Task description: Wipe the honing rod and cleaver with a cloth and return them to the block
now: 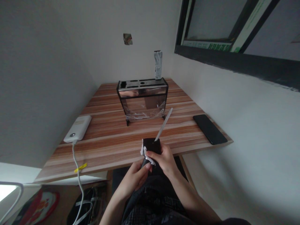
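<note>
1. The table (107, 131) has a wood-grain top; a rack (142, 107) stands upright on it, beyond the hands.
2. A power bank (77, 128) lies near the left edge. Its cable (76, 159) hangs over the front edge, beside a yellow strip (80, 167).
3. A phone (209, 128) lies dark side up near the right edge, well apart from the hands.
4. Past the rack, the wall has 1 rough hole (127, 39). A grey strip (158, 65) rises above the rack's right end; whether it touches the rack is unclear.
5. The rack has a black frame, openings in its top and a clear front with crinkled film low down. I cannot tell what it contains.
6. The black box (150, 143) is at the table's front edge, in the person's grasp. 1 straw (164, 124) slants up from it; its inside is hidden.
7. The right hand (166, 159) is clamped on the box, thumb over a white cloth (147, 156).
8. The left hand (136, 177) has its fingers curled by the cloth's lower end; I cannot tell what they grip.
</note>
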